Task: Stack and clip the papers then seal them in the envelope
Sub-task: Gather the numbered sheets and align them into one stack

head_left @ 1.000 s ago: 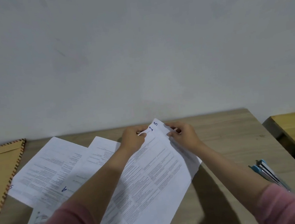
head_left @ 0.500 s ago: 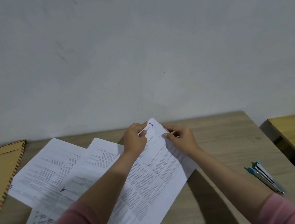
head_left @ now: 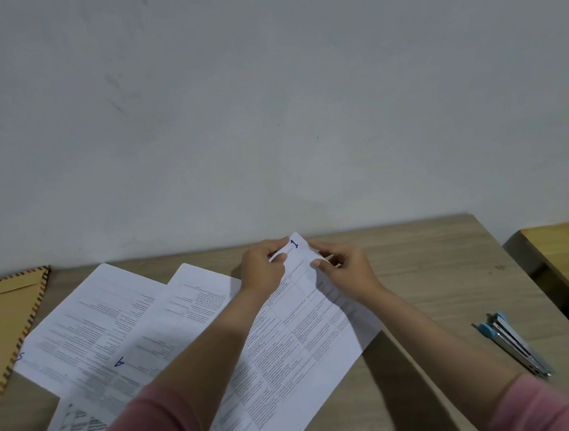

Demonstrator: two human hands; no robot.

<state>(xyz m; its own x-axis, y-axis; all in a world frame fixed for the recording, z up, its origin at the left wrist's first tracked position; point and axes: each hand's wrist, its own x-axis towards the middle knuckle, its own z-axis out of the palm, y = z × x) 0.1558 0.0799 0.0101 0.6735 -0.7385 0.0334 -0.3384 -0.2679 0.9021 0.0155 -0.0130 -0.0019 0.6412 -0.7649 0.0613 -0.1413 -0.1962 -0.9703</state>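
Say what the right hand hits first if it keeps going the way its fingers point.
The right hand points left, across the top corner of the paper it pinches. Next in line is the left hand, pinching that same corner. Depth looks matched, though one view can't confirm it.

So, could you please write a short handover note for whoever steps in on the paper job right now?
Left hand and right hand both pinch the far corner of the sheet marked 1, at least one more sheet under it.
Other loose sheets lie fanned to the left on the table.
The envelope lies at the far left; the blue stapler lies untouched on the right.
Done: stacking begun.
Left: gather remaining sheets, clip, insert, seal.
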